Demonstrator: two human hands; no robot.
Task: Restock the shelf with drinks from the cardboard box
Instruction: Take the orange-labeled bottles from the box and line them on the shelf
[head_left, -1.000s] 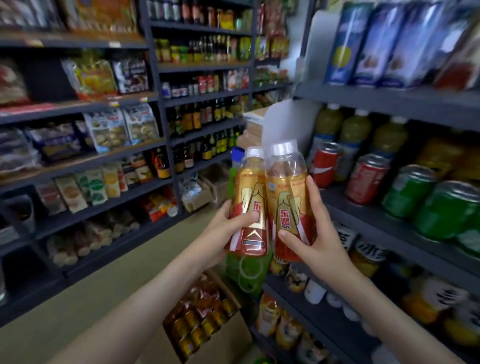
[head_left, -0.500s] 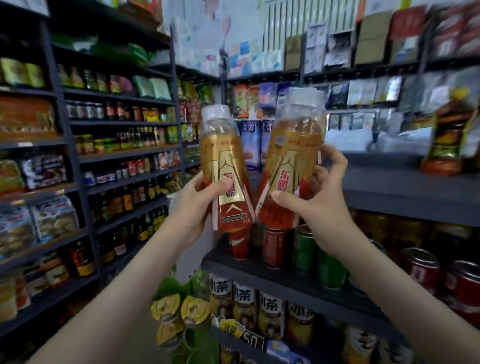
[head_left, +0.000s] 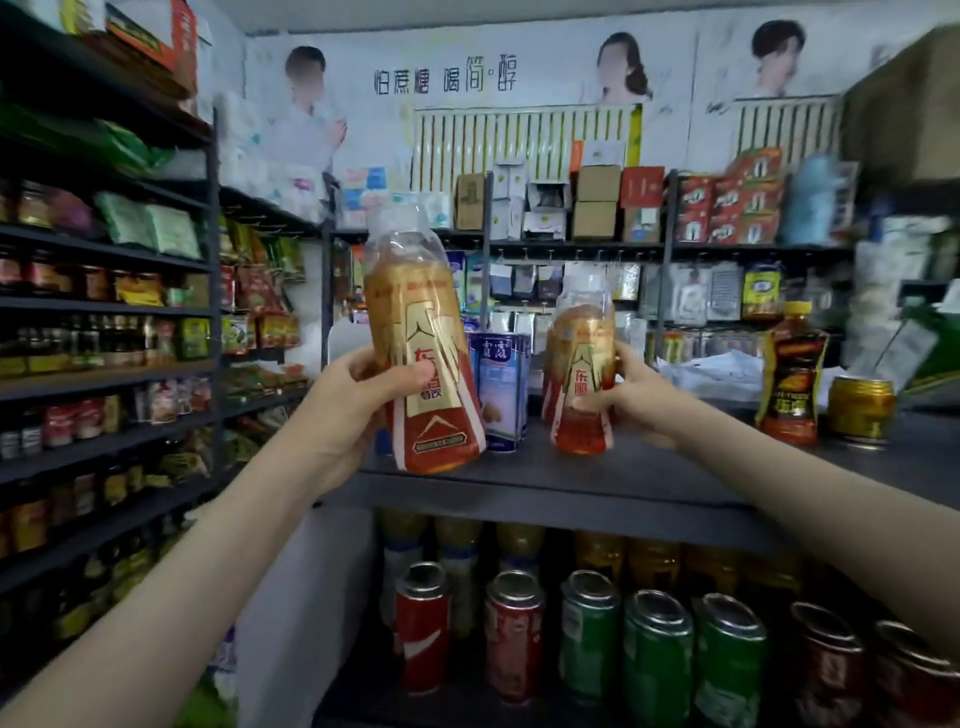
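Observation:
I hold two gold-and-red drink bottles with clear caps. My left hand (head_left: 363, 400) grips the nearer bottle (head_left: 421, 332) upright, its base just above the front edge of the dark top shelf (head_left: 649, 473). My right hand (head_left: 631, 397) grips the second bottle (head_left: 582, 364) further back, with its base resting on or just above the shelf board. The cardboard box is out of view.
Blue cartons (head_left: 501, 389) stand behind the two bottles. A dark-labelled bottle (head_left: 792, 374) and a gold can (head_left: 860, 410) stand at the shelf's right. Red and green cans (head_left: 589, 639) fill the shelf below. Stocked racks (head_left: 104, 364) line the left.
The view has risen from the lower shelves to the top shelf. Both bottles went up with it; the right one has moved apart from the left and back over the shelf board.

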